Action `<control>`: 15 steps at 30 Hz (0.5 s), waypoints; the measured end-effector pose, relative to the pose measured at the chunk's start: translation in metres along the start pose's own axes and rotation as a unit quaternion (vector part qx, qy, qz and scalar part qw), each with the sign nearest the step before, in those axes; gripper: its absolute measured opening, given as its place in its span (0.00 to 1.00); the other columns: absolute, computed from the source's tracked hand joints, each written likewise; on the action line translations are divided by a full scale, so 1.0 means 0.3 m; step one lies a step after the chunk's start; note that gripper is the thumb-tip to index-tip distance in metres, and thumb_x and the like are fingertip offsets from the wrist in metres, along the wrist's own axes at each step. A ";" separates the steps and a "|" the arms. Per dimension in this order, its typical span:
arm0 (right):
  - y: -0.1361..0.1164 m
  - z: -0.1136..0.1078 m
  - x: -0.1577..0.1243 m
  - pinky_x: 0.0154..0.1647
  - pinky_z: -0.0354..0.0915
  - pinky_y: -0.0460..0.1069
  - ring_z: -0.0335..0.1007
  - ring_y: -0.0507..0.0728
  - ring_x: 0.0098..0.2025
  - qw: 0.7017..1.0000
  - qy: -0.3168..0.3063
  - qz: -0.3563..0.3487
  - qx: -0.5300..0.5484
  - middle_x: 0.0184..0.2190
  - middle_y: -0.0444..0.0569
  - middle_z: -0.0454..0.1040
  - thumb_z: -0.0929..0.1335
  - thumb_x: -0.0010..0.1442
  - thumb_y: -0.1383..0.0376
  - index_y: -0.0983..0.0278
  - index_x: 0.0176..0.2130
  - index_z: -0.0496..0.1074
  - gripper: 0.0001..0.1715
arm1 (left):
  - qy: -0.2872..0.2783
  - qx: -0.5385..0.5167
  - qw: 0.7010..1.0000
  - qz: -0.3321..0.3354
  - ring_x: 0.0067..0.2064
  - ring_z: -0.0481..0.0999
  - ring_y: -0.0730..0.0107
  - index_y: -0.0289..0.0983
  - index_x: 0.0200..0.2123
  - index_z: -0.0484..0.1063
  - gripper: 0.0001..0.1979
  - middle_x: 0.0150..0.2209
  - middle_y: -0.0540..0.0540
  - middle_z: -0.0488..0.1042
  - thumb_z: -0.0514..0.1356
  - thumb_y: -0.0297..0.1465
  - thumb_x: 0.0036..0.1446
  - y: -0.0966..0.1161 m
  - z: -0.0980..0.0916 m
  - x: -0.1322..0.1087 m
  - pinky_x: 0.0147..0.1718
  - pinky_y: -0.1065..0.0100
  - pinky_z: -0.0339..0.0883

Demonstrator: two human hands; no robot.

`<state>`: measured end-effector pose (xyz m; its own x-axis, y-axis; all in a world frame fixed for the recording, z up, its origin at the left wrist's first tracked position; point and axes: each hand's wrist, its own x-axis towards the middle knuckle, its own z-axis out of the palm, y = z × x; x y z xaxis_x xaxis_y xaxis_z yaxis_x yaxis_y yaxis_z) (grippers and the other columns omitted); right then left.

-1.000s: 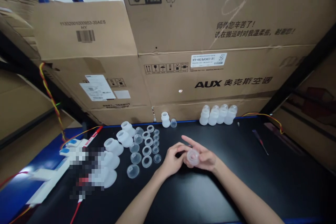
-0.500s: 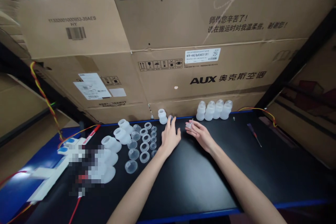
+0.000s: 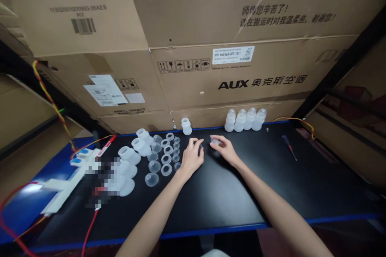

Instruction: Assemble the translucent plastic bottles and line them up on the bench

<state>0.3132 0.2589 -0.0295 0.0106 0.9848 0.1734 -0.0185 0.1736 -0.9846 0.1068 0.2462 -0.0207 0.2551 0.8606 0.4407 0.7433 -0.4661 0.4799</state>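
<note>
My left hand (image 3: 193, 156) is over the middle of the black table, its fingers curled round something small that I cannot make out. To its right, my right hand (image 3: 223, 148) pinches a small clear plastic piece (image 3: 215, 141) between thumb and fingers. The hands are a short gap apart. An open white bottle (image 3: 186, 127) stands upright behind my left hand. Left of that hand lie columns of clear rings (image 3: 166, 169), small clear parts (image 3: 176, 151) and clear domed caps (image 3: 151, 179).
Several open white bottles (image 3: 140, 146) stand at the left beside a white power strip (image 3: 63, 190). Capped bottles (image 3: 240, 121) stand at the back right. A screwdriver (image 3: 289, 147) lies at the right. Cardboard (image 3: 187, 100) walls the rear edge.
My left hand has drawn away from the lone open bottle and its fingers have curled in. My right hand has turned around the clear piece. The camera view has shifted slightly.
</note>
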 end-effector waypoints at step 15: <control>-0.007 0.023 -0.051 0.46 0.73 0.54 0.77 0.59 0.42 0.984 0.009 -0.078 -0.158 0.45 0.53 0.79 0.76 0.62 0.54 0.61 0.49 0.83 0.19 | 0.070 -0.113 0.989 -0.059 0.33 0.77 0.75 0.43 0.61 0.73 0.20 0.64 0.40 0.71 0.62 0.31 0.67 -0.003 -0.020 -0.040 0.38 0.66 0.77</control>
<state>0.3062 0.2436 -0.0300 0.0062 0.9457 0.3249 0.2974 0.3084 -0.9036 0.0994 0.2350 -0.0219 0.0743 0.8821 0.4651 0.6021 -0.4115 0.6842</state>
